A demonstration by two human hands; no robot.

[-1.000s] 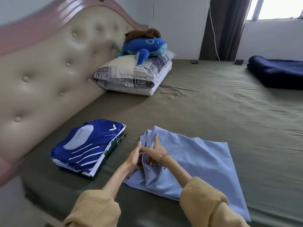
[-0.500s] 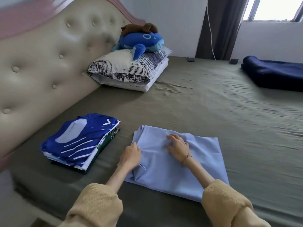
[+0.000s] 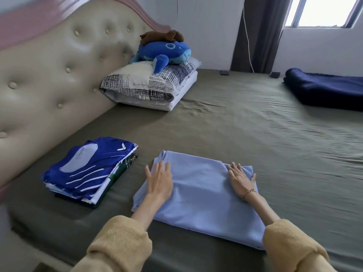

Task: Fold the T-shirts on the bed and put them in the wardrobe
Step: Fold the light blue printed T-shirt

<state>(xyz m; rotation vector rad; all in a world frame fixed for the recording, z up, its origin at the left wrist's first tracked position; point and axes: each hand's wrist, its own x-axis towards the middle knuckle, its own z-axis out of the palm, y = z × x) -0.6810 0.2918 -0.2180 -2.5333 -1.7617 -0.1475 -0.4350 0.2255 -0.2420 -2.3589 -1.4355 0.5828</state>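
The bed (image 3: 235, 134) carries a navy blanket (image 3: 324, 91) far right, pillows (image 3: 149, 87) under a blue plush (image 3: 165, 52), and a folded stack (image 3: 88, 169). Just beside it lies the light-blue T-shirt (image 3: 200, 189); left hand (image 3: 159, 181) and right hand (image 3: 240, 178) press it flat-fingered.

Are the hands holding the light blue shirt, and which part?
Nothing is held. The left hand and the right hand lie flat with straight fingers on top of the light blue T-shirt, near its left and right edges.
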